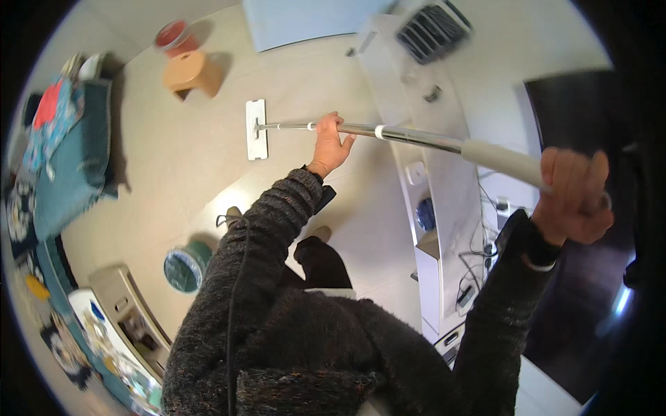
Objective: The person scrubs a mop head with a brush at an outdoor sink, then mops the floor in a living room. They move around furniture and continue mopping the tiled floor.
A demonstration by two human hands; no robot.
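A flat mop (432,139) with a telescopic metal pole reaches from the right side of the view out over the floor. Its white rectangular head (256,145) lies on the pale floor tiles (171,140). My left hand (331,143) is around the middle of the pole, with the thumb apart from the fingers. At the pole's upper end, my right hand (572,195) grips close to the end of the light grey sleeve (502,161); this hand is slightly blurred. The underside of the mop head is hidden.
Left stands a teal-covered sofa (73,171) with clothes on it. An orange stool (190,75) and red bucket (174,39) are at the far wall. A lined green bin (184,268) stands near my feet. Right runs a white low cabinet (452,208), with cables (473,265) and a dark television screen (577,119).
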